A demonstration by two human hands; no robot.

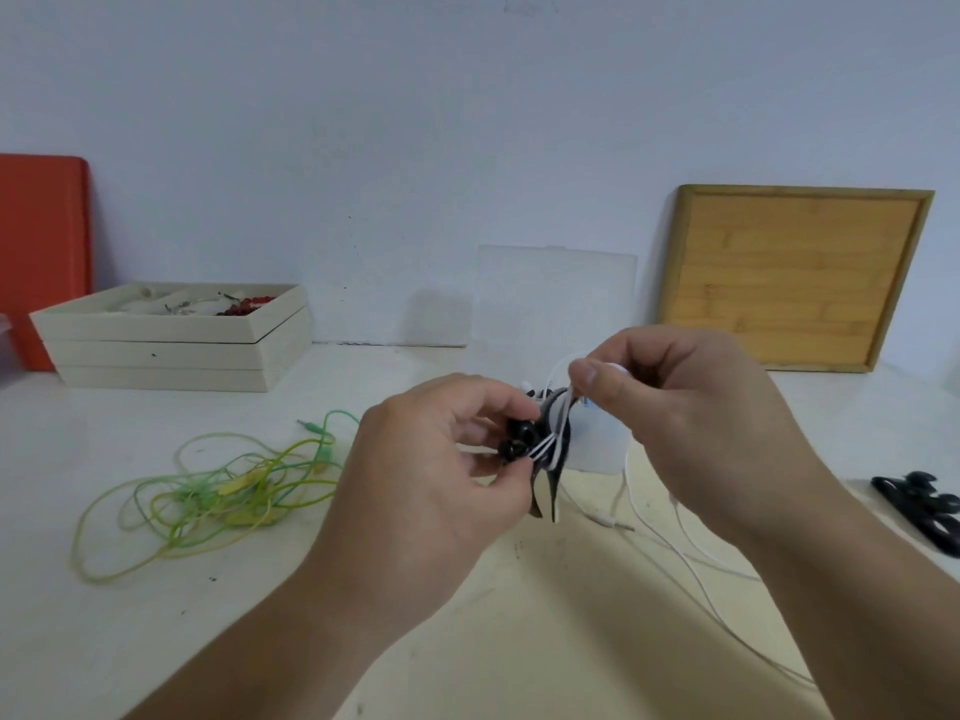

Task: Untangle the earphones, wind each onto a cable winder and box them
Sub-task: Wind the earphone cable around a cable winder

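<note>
Above the white table (pixel 156 641), a translucent box (pixel 600 444) stands mostly hidden behind both hands and is hard to make out. The green earphones (pixel 208 496) lie tangled at the left. The left hand (pixel 441 480) pinches the black cable winder (pixel 519 441). The right hand (pixel 691 407) pinches the white earphone cable (pixel 558 433), which is looped over the winder between both grips. Spare black winders (pixel 919 506) are cut off at the right edge.

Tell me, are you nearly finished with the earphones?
No. A few white turns already sit on the black winder in the left hand; the right hand pinches the white cable, most trailing on the table. The green earphones lie loose, spare winders wait, nothing looks boxed yet.
</note>
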